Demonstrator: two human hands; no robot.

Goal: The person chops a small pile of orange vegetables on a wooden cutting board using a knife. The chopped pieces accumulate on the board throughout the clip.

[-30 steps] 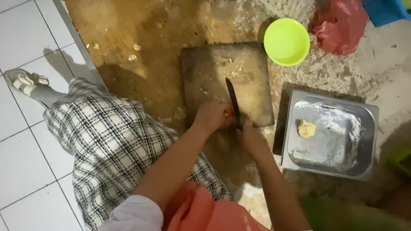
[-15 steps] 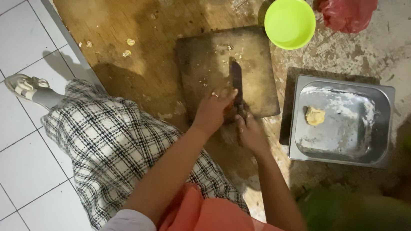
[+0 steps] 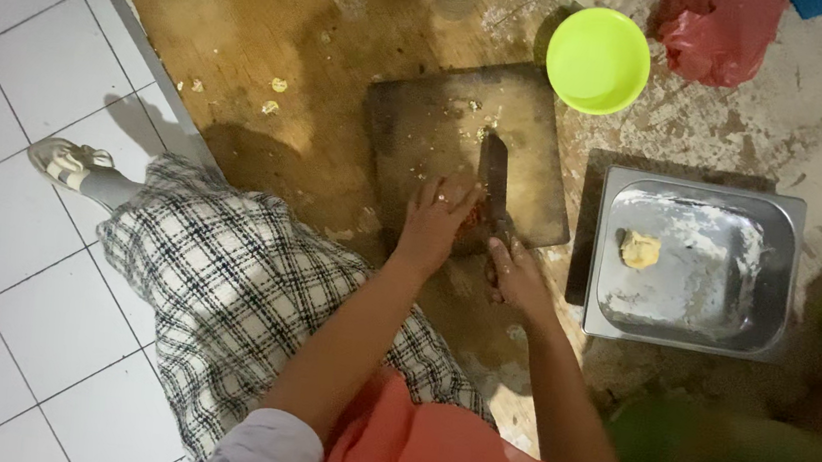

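Note:
A dark wooden cutting board [image 3: 441,123] lies on the wet brown floor. My left hand [image 3: 435,218] presses down on a small red-orange piece of food [image 3: 473,217] at the board's near edge. My right hand [image 3: 516,271] grips the handle of a dark knife [image 3: 493,174], whose blade lies along the board right beside the food and my left fingers. Most of the food is hidden under my left hand.
A square metal tray [image 3: 771,296] with a yellowish lump [image 3: 638,249] sits right of the board. A lime-green bowl [image 3: 598,58] and red plastic bag [image 3: 717,29] lie beyond. White tiles [image 3: 0,222], my checked-trousered leg [image 3: 224,293] and sandalled foot [image 3: 66,163] are left.
The view has shifted and drawn closer. My hands stay at the board's near edge, with the knife blade still beside the food under my left hand.

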